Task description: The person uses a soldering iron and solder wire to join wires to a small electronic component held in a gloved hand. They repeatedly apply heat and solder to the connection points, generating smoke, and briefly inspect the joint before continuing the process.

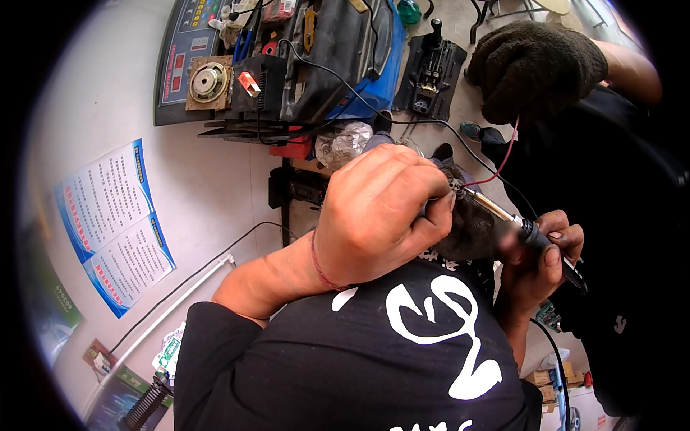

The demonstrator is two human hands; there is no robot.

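Your left hand (pixel 377 215) was curled into a closed grip, knuckles up, its forearm rising from the lower left with a red thread around the wrist. Your right hand (pixel 539 258) was also closed, thumb on top, its forearm coming up from below.

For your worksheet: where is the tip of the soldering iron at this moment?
In the head view, right of centre: the soldering iron, held in the right hand, touches its tip beside the left hand, where the red wire ends.

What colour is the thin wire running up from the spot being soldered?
Red; the wire shows best in the head view, rising from beside the left hand.
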